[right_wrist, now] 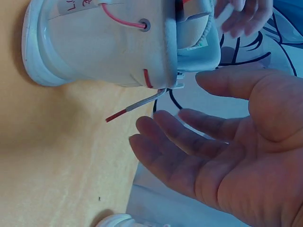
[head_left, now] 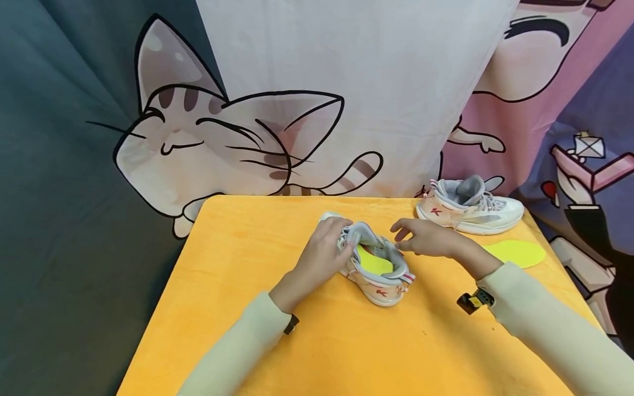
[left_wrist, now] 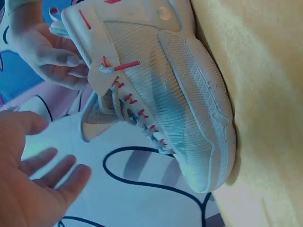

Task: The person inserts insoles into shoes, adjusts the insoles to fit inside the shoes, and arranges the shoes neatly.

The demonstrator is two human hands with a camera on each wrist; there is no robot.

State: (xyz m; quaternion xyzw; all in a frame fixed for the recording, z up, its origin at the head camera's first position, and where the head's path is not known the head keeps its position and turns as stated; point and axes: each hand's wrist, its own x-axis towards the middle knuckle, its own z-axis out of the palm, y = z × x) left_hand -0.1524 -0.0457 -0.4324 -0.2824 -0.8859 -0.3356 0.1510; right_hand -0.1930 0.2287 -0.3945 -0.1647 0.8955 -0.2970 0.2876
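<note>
A pale sneaker (head_left: 382,290) with red trim stands on the table, its heel toward me and its toe pointing away to the left. Inside its collar lies a bright yellow-green insole (head_left: 372,264). My left hand (head_left: 323,247) hovers along the shoe's left side near the laces; in the left wrist view the shoe's laced side (left_wrist: 156,90) shows apart from loosely spread fingers (left_wrist: 71,184). To the right of the opening is my right hand (head_left: 427,237), its fingers loosely bent and holding nothing. The right wrist view shows a red-tipped lace end (right_wrist: 135,105) hanging near those fingers.
A second matching sneaker (head_left: 470,209) stands at the table's back right, toe to the right. In front of it lies another yellow-green insole (head_left: 520,253), partly behind my right forearm. A cartoon-printed curtain (head_left: 366,82) hangs behind the yellow table (head_left: 238,264).
</note>
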